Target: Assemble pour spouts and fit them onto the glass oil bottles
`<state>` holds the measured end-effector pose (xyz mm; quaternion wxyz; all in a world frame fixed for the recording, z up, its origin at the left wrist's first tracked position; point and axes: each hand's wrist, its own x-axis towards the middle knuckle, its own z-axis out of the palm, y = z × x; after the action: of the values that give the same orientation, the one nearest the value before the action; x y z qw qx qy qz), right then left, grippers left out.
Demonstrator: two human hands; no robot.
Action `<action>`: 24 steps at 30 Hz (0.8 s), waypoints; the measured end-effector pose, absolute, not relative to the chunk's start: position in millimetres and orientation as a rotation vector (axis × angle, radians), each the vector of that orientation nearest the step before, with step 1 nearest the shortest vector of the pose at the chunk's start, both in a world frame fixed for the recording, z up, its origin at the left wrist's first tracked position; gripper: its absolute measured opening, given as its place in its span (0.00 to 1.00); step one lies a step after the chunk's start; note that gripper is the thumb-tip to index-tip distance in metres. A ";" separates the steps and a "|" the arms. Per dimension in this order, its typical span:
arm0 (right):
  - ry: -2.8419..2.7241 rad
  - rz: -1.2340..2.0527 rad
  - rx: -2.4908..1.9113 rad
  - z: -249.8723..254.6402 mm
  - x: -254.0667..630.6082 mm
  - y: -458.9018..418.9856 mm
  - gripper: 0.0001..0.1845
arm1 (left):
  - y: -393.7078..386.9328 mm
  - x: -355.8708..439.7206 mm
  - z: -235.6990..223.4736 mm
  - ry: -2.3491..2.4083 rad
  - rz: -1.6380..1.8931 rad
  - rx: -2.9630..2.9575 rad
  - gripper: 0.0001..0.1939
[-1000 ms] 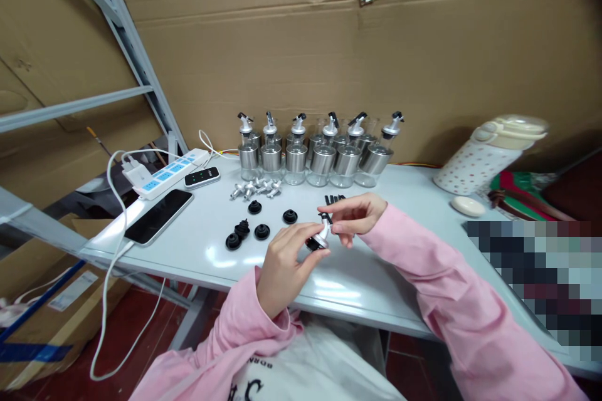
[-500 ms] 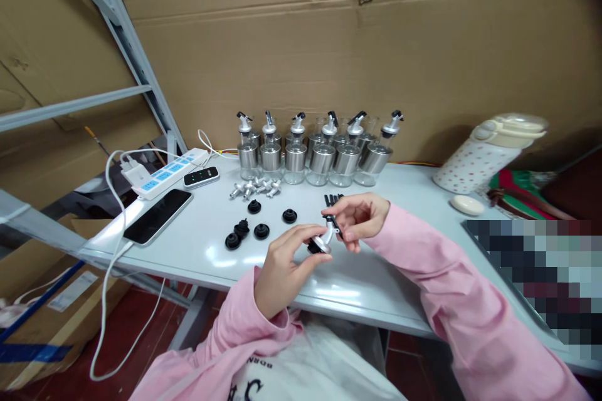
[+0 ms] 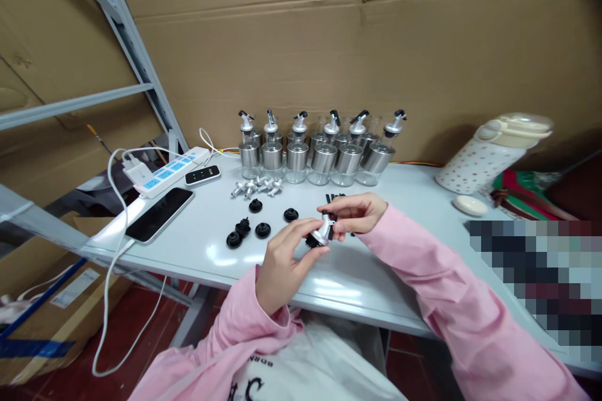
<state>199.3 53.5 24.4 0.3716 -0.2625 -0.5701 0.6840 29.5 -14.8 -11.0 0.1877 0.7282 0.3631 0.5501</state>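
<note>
A small pourer spout (image 3: 321,233), silver with a black base, is held above the front-middle of the white table (image 3: 399,200). It is pinched at its black base by the left hand (image 3: 282,263), fingers narrow around it; its upper end is gripped by the fingertips of the right hand (image 3: 355,213). Both hands are closed on the same part.

Surroundings, clock-face from the spout:
- 9 to 10 o'clock: five black rubber stoppers (image 3: 244,229) scattered on the table, close by, apart from the hands.
- 10 to 11 o'clock: a small heap of silver spout tubes (image 3: 256,187), just behind the stoppers.
- 12 o'clock: a row of glass bottles (image 3: 320,156) with fitted pourers, lined up against the cardboard wall (image 3: 329,44).
- Just behind the right hand: a few black small parts (image 3: 335,198), partly hidden by the fingers.
- 10 o'clock, far: a phone (image 3: 160,215), a power strip (image 3: 164,172) with a white cable, a small black device (image 3: 202,175).
- 2 to 3 o'clock, well apart: a spotted thermos (image 3: 489,153) on its side and a cream oval object (image 3: 468,205).

Nothing lies between the hands and the stoppers.
</note>
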 end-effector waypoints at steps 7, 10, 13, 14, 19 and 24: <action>-1.586 1.741 -0.558 16.2 209.6 71.6 0.15 | -14.1 28.1 -10.3 1.004 1.589 2.039 0.14; -1.616 1.694 -0.577 13.6 214.8 76.5 0.14 | -14.5 27.6 -11.1 0.988 1.555 2.049 0.14; -1.686 1.677 -0.553 12.6 216.8 78.6 0.13 | -14.5 27.8 -10.1 0.981 1.530 2.050 0.14; -1.706 1.671 -0.538 12.7 216.8 79.2 0.13 | -14.5 27.9 -9.5 0.982 1.529 2.045 0.14; -1.739 1.663 -0.471 16.1 216.1 80.9 0.12 | -14.5 28.0 -7.7 0.973 1.527 2.039 0.13; -1.670 1.662 -0.577 20.9 214.3 70.8 0.12 | -14.8 28.0 -9.9 0.967 1.513 2.049 0.14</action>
<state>214.3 70.8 20.9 0.3501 -0.2229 -0.6449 0.6417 28.0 -14.8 -9.9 0.2070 0.7359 0.3472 0.5432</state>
